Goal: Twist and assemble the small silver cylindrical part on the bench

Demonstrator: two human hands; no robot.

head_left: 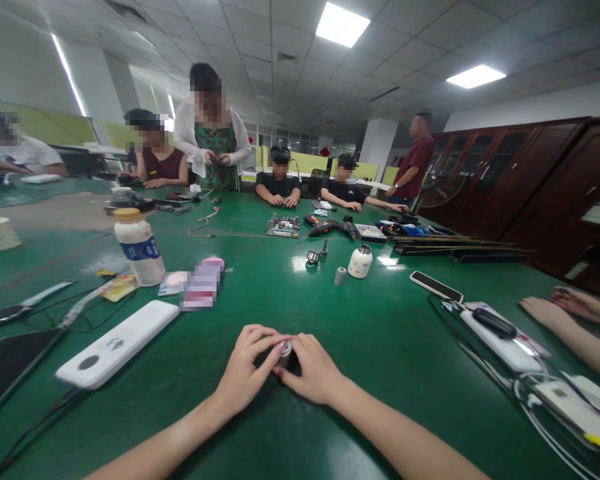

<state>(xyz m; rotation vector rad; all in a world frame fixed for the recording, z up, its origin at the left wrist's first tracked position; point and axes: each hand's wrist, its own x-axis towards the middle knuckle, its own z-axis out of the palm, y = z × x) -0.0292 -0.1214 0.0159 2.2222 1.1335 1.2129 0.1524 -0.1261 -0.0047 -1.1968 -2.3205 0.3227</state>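
Clasping a small, grey, metallic-looking cylinder (285,359) between left hand (250,363) and right hand (316,369), lower centre; probably stiff, best gripped by its sides.

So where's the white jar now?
In the head view, the white jar stands right of centre on the green table, right of a grey cylinder, beyond your right hand.

i can make out no word, number or brand from my end. the bottle (147,272) wears a blue label (141,249) whose pale print i can't resolve. the white case (139,328) bears a small dark mark (115,344), too unclear for me to name. the pink pack (203,285) gives me only blurred blocks, and i get no lettering off the far red sign (325,152).
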